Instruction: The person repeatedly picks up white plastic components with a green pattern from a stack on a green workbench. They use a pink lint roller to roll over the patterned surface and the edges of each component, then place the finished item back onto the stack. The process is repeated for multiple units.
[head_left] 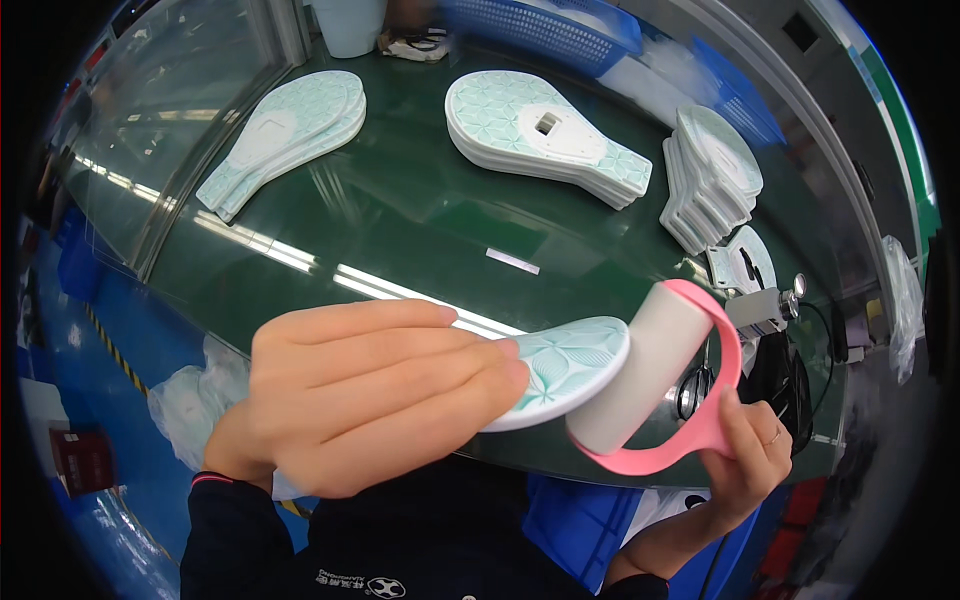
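My left hand [370,390] is closed on a white plastic panel [575,365] with a teal leaf-like pattern, its rounded end pointing right. The fingers cover much of it. My right hand [750,455] grips the pink handle of a roller [640,370] with a wide white cylinder. The cylinder is tilted beside the panel's rounded edge; whether they touch I cannot tell. Beyond my hands, paddle-shaped panels with the same pattern lie stacked on the green table [420,240]: a left stack [285,130], a middle stack [545,135] with a square hole in its top panel, and a right stack [710,175].
A blue perforated basket [545,35] and a pale bucket [348,25] stand at the back. On the right lie a metal-capped bottle [765,310], scissors [693,390] and a black bag [780,385]. A small pale strip [512,261] rests mid-table. A clear panel [140,130] borders the left.
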